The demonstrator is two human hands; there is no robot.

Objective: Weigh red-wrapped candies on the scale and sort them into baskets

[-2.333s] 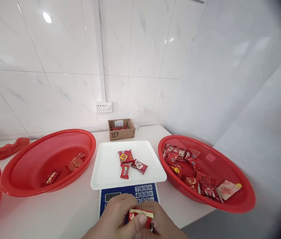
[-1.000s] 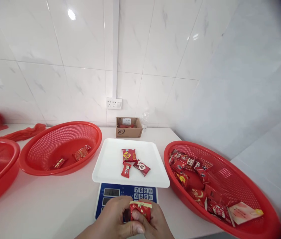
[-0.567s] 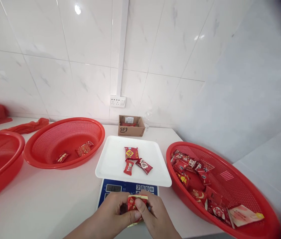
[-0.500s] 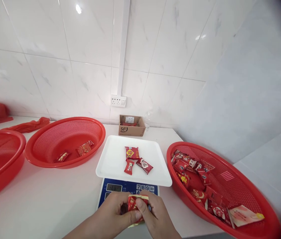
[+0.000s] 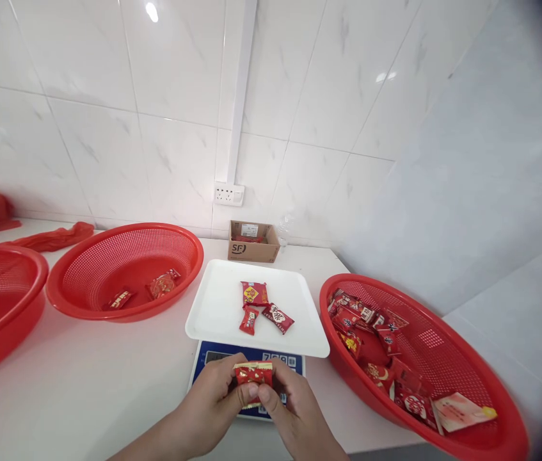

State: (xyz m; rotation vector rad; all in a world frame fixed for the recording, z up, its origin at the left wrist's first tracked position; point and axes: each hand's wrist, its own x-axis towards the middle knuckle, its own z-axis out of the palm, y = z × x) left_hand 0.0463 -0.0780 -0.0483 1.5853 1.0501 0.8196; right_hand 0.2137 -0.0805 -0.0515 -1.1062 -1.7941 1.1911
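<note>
Between my left hand (image 5: 214,398) and my right hand (image 5: 294,404) is a small red snack packet (image 5: 254,374) with gold crimped ends. Both hands are closed on it, thumbs on its near face and fingers behind. They hold it over the keypad of a blue digital scale (image 5: 198,370), hiding part of the keys and display. On the scale's white tray (image 5: 213,294) lie a square red packet (image 5: 254,294), a small red packet (image 5: 248,319) and a dark red packet (image 5: 278,318), close together.
At right, a red mesh basket (image 5: 448,339) holds several red snack packets and a pale pink packet (image 5: 462,412). Left of the scale, another red basket (image 5: 121,246) has two packets in it; a third basket (image 5: 6,256) is cut off. A cardboard box (image 5: 253,251) stands by the wall.
Both hands have lifted slightly and shifted a little left with the packet. The packet is turned, its gold edge now level and more of its printed face showing.
</note>
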